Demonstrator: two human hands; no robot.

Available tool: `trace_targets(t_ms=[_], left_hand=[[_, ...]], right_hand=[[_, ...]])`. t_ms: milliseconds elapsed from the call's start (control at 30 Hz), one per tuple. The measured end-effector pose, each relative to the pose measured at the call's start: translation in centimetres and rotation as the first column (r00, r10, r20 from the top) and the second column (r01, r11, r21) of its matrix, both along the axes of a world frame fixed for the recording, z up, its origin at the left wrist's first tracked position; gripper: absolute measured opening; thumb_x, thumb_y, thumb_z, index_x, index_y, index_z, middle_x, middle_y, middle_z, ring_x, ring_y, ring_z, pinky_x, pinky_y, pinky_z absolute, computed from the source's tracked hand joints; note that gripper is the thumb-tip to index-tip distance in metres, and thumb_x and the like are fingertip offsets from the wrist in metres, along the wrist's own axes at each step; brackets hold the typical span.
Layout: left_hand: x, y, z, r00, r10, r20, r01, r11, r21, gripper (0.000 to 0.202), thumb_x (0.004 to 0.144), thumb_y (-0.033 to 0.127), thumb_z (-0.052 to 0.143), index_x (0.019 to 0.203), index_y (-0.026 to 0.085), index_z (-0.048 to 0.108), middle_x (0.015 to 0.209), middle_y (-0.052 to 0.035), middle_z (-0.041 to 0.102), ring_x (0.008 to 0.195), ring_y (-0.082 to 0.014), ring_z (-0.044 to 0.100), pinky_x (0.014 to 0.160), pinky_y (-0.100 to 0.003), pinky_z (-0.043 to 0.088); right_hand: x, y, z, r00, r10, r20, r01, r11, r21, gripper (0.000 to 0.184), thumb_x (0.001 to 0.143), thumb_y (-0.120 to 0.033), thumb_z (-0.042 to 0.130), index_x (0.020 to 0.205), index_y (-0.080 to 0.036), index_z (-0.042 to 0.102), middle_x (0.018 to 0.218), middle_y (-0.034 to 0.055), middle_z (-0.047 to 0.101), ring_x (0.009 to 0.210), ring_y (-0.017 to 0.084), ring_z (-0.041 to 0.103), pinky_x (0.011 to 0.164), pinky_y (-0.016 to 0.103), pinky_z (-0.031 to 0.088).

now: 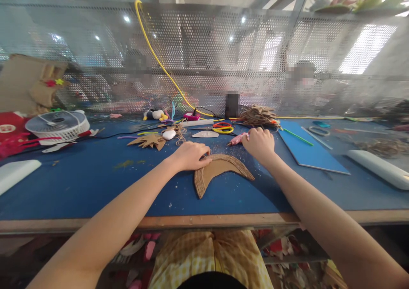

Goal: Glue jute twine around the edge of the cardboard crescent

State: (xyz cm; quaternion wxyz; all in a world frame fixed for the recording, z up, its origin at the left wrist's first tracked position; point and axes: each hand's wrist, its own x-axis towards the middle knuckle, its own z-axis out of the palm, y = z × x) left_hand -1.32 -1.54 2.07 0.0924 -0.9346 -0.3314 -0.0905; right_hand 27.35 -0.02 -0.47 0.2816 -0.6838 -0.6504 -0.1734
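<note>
At the far left, a white slab (19, 172) lies on the blue tabletop (128, 199), with a white fan (57, 126) lying face up just behind it. Further right, a jagged cardboard piece (148, 141) sits beside a smooth white oval (168, 134), beyond the left hand (192, 156). That hand is bent over the upper left edge of a cardboard crescent (212, 169), its thumb on the face and its forefinger curled close by, so that the gap between them is small and the piece is held there; the other fingers are too hidden to tell how they sit. The crescent lies flat near the table's front edge, points toward the person, with cord-like rows along its outer curve. Behind it are scissors (224, 130) with yellow and orange handles. To the right, the right hand (261, 144) has its fingers wrapped around what appears to be a pink glue gun (237, 139), dark tip pointing left, above the crescent and apart from it. A twine bundle (258, 116) rests behind that hand; beyond, a green stick (297, 136) crosses a blue board (311, 150).
</note>
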Motion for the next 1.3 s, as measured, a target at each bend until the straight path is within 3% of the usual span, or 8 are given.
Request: trace_targets(t_ms=[200, 433, 967, 1300], left_hand=[[0.2, -0.1, 0.0, 0.999, 0.036, -0.028, -0.037, 0.999, -0.004, 0.029, 0.097, 0.042, 0.049, 0.093, 0.020, 0.069, 0.095, -0.0054, 0.074, 0.086, -0.0230, 0.070, 0.073, -0.031, 0.048], [0.2, -0.2, -0.1, 0.998, 0.051, -0.038, -0.051, 0.999, -0.003, 0.031, 0.101, 0.028, 0.038, 0.093, 0.019, 0.067, 0.094, -0.0055, 0.072, 0.087, -0.0216, 0.069, 0.075, -0.031, 0.049], [-0.1, -0.3, 0.3, 0.996, 0.017, -0.084, -0.021, 0.998, -0.056, 0.029, 0.104, 0.028, 0.033, 0.097, 0.020, 0.059, 0.096, -0.0032, 0.069, 0.086, -0.0211, 0.069, 0.071, -0.031, 0.049], [-0.1, -0.4, 0.4, 0.998, 0.031, -0.062, -0.039, 0.990, -0.136, 0.031, 0.105, 0.029, 0.030, 0.098, 0.019, 0.058, 0.098, -0.0045, 0.067, 0.085, -0.0222, 0.069, 0.071, -0.033, 0.049]], right_hand=[[1.0, 0.7, -0.9, 0.997, -0.064, 0.035, 0.071, 0.963, -0.260, 0.041, 0.081, -0.043, 0.056, 0.101, -0.013, 0.076, 0.100, 0.0230, 0.073, 0.092, 0.036, 0.067, 0.077, 0.046, 0.048], [1.3, 0.7, -0.2, 0.998, -0.032, 0.058, 0.052, 0.925, -0.375, 0.042, 0.086, -0.041, 0.052, 0.109, -0.015, 0.075, 0.109, 0.0205, 0.072, 0.102, 0.035, 0.067, 0.081, 0.042, 0.049], [0.2, 0.2, 0.1, 0.992, -0.083, 0.094, 0.117, 0.890, -0.441, 0.047, 0.097, -0.041, 0.042, 0.121, -0.007, 0.063, 0.121, 0.0259, 0.066, 0.114, 0.039, 0.064, 0.092, 0.045, 0.046], [0.8, 0.8, -0.2, 0.987, -0.159, 0.004, 0.145, 0.896, -0.419, 0.047, 0.100, -0.046, 0.034, 0.114, -0.006, 0.056, 0.116, 0.0272, 0.067, 0.106, 0.039, 0.068, 0.083, 0.043, 0.047]])
